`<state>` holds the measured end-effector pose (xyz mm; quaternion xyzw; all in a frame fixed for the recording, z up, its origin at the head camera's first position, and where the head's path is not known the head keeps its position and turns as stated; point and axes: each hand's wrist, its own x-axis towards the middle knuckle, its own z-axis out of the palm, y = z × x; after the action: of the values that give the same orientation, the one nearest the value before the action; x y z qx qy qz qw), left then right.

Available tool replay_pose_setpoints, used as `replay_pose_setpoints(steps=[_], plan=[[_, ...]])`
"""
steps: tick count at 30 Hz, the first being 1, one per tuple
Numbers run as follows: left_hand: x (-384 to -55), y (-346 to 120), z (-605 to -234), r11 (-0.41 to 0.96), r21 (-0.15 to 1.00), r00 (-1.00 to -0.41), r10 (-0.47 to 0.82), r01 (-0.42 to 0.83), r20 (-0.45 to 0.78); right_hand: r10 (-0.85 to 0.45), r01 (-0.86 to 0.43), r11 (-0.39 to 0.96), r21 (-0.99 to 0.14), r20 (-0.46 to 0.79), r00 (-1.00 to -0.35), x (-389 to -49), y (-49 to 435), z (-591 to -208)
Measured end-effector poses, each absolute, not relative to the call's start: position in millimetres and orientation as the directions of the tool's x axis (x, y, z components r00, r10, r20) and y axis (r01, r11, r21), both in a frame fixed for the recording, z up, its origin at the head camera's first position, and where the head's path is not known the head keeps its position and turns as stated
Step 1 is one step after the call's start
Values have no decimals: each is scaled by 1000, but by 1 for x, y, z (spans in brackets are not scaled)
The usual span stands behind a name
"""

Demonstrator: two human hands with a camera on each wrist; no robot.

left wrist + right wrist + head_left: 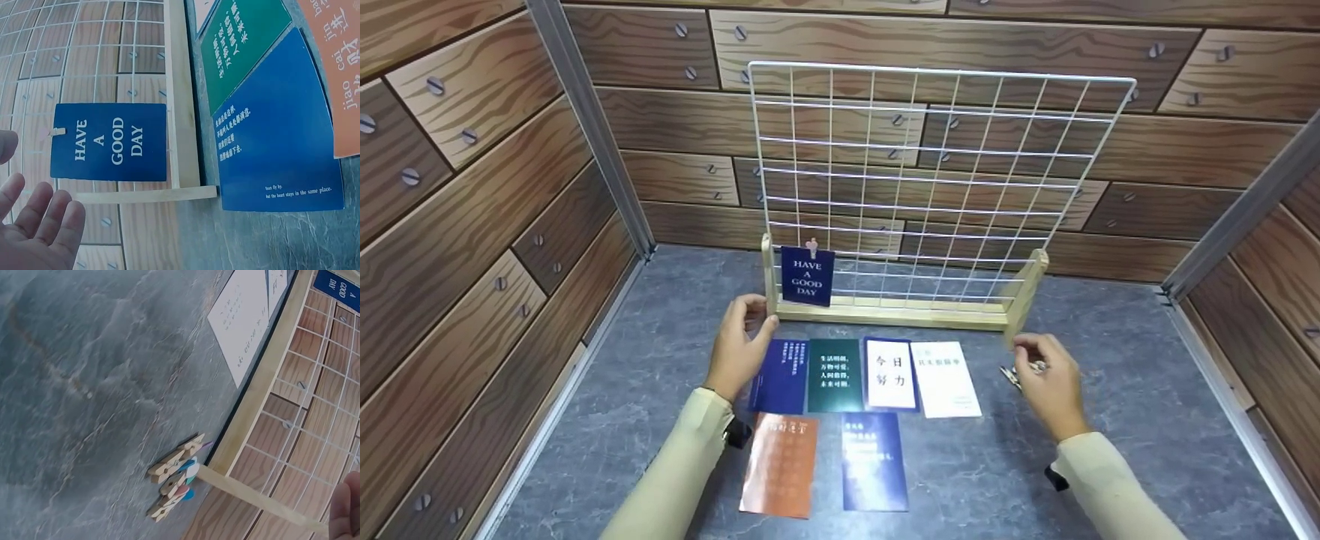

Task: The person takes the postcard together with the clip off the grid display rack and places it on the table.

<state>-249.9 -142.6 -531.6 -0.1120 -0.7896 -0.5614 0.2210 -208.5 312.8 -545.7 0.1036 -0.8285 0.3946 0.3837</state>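
A navy card reading HAVE A GOOD DAY hangs on the white wire grid, held by a small wooden clothespin. My left hand is beside the left post of the grid's wooden stand; in the left wrist view its fingers are loosely bent with nothing between them. Near the right post, my right hand hovers by several mini clothespins lying on the table. Only a bit of that hand shows at the edge of the right wrist view, and nothing is seen in its grasp.
Before the stand lie a blue card, a green card, a white card with blue border and a white card. Closer to me are an orange card and another blue card. Wood-patterned walls surround the grey table.
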Motion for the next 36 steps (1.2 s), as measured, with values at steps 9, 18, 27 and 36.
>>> replay_pose_setpoints(steps=[9,18,27,36], plan=[[-258,-145,-530,349,832,-864,-108,430,492,98,-489,671,-557,721,-686,-215,296,-538],[-263,-142,-527,308,863,-885,-114,401,452,58,-541,644,-541,740,-670,-222,277,-530],[-270,-137,-523,290,874,-885,-144,389,442,23,-579,611,-539,743,-668,-236,251,-524],[-280,-130,-521,235,895,-894,-156,379,420,-16,-617,610,-498,770,-637,-249,226,-518]])
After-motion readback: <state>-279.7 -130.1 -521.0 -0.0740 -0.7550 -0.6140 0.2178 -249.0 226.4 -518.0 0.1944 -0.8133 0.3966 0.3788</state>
